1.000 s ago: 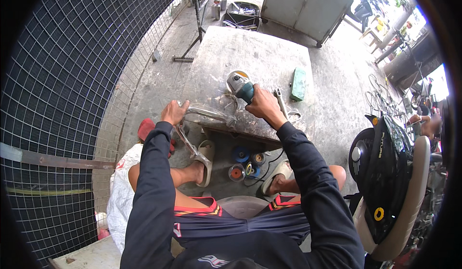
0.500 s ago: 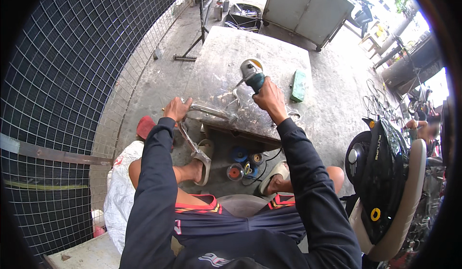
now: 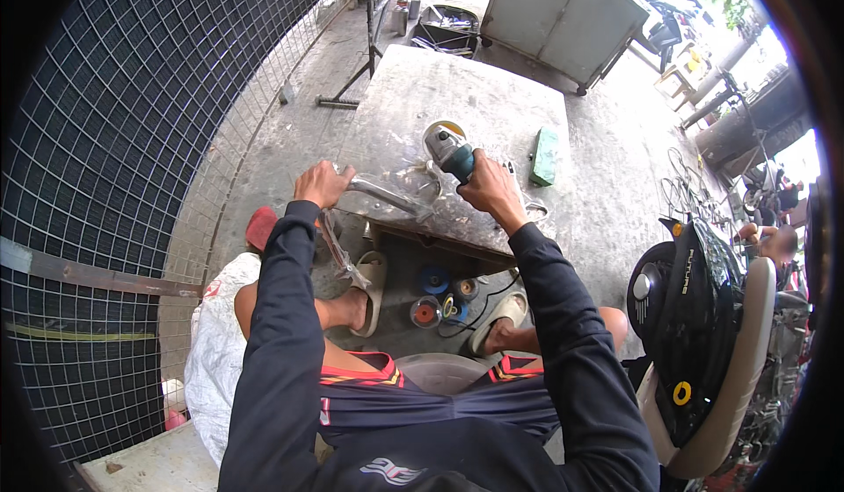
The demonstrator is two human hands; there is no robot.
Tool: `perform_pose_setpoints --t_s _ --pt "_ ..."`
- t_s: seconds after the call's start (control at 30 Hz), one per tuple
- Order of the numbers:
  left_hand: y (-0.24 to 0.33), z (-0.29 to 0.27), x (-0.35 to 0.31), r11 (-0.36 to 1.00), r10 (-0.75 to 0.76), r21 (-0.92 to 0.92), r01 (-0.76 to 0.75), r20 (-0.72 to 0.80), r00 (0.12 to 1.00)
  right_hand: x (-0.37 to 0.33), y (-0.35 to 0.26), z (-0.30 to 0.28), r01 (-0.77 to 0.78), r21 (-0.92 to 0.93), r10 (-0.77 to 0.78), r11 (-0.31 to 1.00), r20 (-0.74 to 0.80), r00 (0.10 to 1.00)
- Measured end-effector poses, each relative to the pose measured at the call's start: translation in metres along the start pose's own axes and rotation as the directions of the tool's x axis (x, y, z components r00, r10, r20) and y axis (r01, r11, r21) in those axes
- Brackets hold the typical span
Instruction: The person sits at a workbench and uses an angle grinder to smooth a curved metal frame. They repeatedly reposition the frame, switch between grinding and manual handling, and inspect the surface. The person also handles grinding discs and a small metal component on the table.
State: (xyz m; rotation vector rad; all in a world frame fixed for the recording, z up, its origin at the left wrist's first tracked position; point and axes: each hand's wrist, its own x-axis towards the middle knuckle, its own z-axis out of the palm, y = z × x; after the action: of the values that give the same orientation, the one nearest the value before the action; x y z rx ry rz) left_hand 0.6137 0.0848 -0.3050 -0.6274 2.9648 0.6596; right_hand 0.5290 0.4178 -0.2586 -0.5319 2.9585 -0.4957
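The left hand [image 3: 323, 184] has its grip wrapped around a bent metal tube [image 3: 387, 197], one limb over the worktop [image 3: 492, 96]'s near edge, the other hanging by the left sandal [image 3: 374, 294]; the right hand [image 3: 494, 189] has its grip around an angle grinder [image 3: 451, 151]; no clamp shows, so a catching disc [image 3: 454, 128] could wrench the tube loose.

Bright daylight comes from the upper right, bleaching the floor [image 3: 624, 131] there nearly white; shadow darkens the space beneath the table [image 3: 497, 83]. Fisheye distortion bows the mesh fence [image 3: 132, 114], and black vignetting surrounds the view.
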Motion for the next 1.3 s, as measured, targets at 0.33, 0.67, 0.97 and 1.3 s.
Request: perform_pose_setpoints --t_s 0.33,0.67,0.97,1.3 --pt "0.011 -0.011 -0.001 0.999 -0.001 0.036 0.000 0.009 1.000 0.014 0.001 0.000 0.036 -0.095 -0.044 0.995 -0.089 0.995" --pt "0.029 -0.024 -0.009 0.996 0.014 0.086 -0.013 -0.006 1.000 0.007 0.009 -0.032 -0.092 -0.011 0.091 0.996 -0.063 0.994" --pt "0.042 -0.037 -0.014 0.991 0.031 0.129 -0.032 0.012 0.999 0.013 -0.011 -0.001 0.007 -0.064 -0.006 0.998 0.017 1.000" --pt "0.040 -0.031 -0.017 0.994 0.061 0.089 -0.055 -0.062 0.996 0.021 -0.005 -0.012 -0.080 -0.101 0.074 0.992 -0.059 0.995"
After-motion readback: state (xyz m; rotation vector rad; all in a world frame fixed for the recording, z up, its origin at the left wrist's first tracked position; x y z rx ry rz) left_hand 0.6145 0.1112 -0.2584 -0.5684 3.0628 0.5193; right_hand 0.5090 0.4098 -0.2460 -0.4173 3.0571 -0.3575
